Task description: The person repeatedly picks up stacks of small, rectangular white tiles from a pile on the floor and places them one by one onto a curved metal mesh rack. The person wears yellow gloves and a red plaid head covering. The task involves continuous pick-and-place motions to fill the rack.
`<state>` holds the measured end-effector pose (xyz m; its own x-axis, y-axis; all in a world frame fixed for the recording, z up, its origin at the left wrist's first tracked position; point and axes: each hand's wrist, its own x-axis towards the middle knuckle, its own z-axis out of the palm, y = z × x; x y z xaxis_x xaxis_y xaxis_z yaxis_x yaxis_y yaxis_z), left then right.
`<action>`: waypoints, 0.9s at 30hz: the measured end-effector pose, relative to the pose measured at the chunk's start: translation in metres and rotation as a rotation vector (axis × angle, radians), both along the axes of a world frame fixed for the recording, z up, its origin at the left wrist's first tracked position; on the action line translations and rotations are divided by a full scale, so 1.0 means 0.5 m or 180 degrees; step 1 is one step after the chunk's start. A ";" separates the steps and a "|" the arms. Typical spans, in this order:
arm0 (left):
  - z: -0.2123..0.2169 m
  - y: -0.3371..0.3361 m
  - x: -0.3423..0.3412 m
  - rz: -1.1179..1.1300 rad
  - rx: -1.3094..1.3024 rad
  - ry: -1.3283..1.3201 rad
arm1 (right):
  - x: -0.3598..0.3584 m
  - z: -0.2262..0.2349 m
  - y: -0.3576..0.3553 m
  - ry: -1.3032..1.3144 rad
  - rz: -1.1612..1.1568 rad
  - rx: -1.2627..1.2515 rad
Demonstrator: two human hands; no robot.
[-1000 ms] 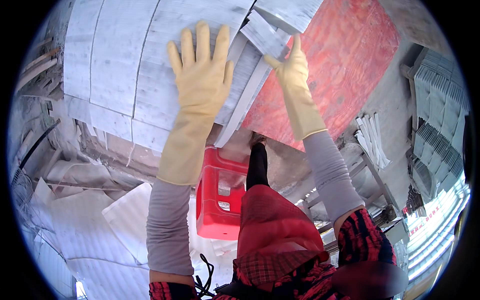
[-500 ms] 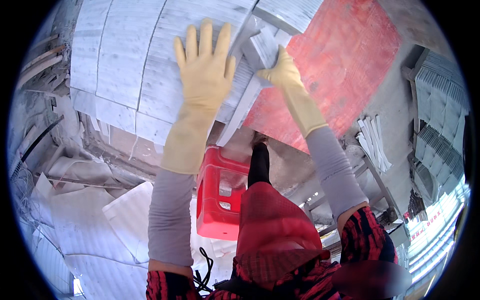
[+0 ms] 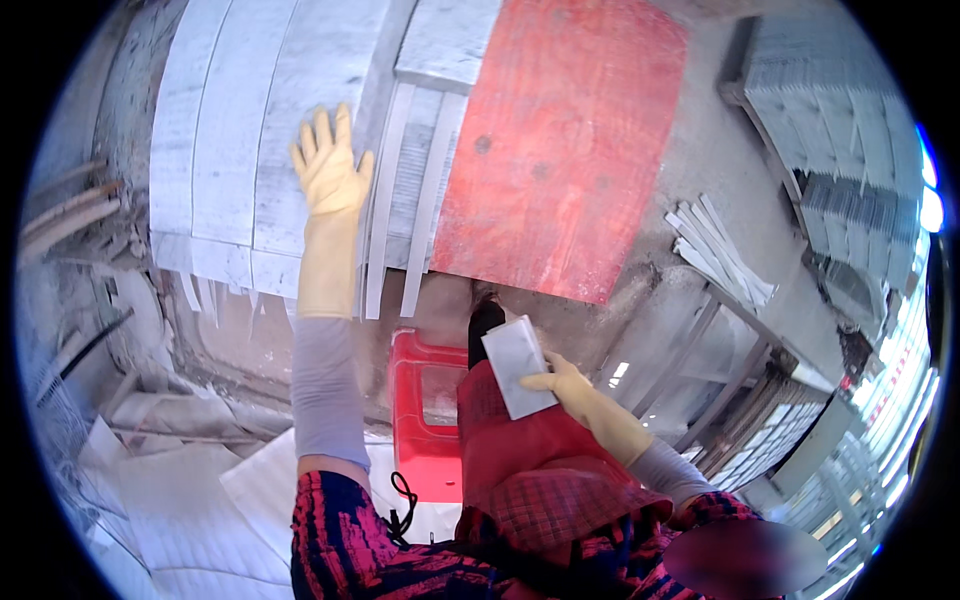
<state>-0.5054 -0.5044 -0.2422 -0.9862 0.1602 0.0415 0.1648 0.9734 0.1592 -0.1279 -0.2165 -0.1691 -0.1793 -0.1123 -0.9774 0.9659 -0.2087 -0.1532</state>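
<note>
While left hand (image 3: 330, 170) presses grey slabs (image 3: 230, 130), right hand (image 3: 560, 383) holds tile (image 3: 518, 365), red board (image 3: 560, 140) beside

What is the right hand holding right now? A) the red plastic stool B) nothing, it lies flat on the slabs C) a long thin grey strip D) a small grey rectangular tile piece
D: the right hand, in a yellow glove, grips a small grey rectangular tile piece close to the body, above the red stool, while the left hand lies flat on the grey slabs.
</note>
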 end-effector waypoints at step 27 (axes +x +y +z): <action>0.562 0.424 0.689 0.0047 0.5367 -0.6121 | 0.154 0.554 0.161 0.2021 0.0255 0.2442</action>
<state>-0.1611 -0.2925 0.0388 -0.1265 0.9106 -0.3934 -0.9591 -0.0111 0.2828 -0.0511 -0.1360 0.1079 -0.7131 0.4745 -0.5161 0.6651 0.2253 -0.7119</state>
